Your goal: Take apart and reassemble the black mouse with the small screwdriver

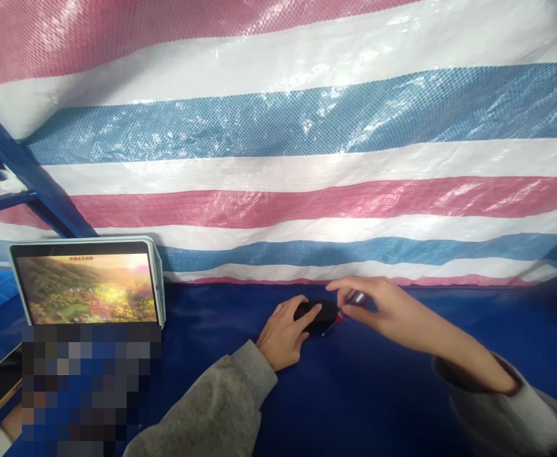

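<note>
Low between the two hands, a small black object (324, 311) lies on the blue tabletop (392, 406), near the foot of the striped sheet (278, 127). The left hand (282, 336) comes at it from its left side, palm down, half open, with fingers somewhat spread and bent over the object's left end, holding it against the surface. Just beyond the object's right end is the right hand (378, 306), its fingers curled and closed in a pinch around a slim tool (340, 316) with a red section. The tool slants down to the left, its thin tip close by the object's near right edge; whether the two touch cannot be told. Both wrists come out of grey sleeves (211, 406). Well apart to the left, a tablet (87, 285) in a pale case stands propped up with its screen lit, in front of a blue metal frame (35, 171).
</note>
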Demonstrator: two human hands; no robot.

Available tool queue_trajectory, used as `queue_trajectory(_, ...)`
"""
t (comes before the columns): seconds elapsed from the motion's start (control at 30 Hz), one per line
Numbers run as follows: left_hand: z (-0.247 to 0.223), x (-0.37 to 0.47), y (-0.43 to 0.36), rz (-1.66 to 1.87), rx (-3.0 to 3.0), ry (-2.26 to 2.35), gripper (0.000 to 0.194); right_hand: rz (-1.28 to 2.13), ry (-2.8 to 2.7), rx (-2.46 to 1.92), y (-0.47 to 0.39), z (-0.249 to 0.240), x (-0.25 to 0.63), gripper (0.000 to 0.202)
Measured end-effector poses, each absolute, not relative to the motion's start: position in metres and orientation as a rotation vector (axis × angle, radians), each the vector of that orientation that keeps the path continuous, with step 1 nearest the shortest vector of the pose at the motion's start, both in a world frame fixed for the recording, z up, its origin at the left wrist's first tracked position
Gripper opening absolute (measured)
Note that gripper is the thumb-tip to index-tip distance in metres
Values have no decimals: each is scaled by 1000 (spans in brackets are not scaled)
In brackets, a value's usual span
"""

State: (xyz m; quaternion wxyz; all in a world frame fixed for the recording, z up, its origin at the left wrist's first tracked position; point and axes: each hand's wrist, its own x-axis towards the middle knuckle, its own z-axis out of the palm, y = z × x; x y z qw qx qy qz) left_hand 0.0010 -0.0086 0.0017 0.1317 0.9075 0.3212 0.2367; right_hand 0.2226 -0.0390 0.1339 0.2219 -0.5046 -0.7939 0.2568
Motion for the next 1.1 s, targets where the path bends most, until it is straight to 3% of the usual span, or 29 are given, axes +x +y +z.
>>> queue_trajectory(0.3, 2, -4, 2, 816, 2314, 959, 51, 1000, -2335, -1286, -45, 91, 218, 32)
queue_trajectory(0.63, 4, -5, 6, 814, 2299, 1074, 28, 705, -2584, -1301, -55, 55, 202, 24)
queue_trajectory(0.73, 2, -3, 7, 762, 2344, 1116, 27, 453, -2451, -1259, -55, 51, 200, 18)
queue_trajectory(0.87, -1, -2, 7, 736, 2400, 1146, 30, 85, -2135, -1371, -48, 35, 202, 31)
queue_trajectory(1.1, -5, -3, 7, 767, 2446, 1172, 32, 248, -2045, -1503, -43, 6, 201, 39)
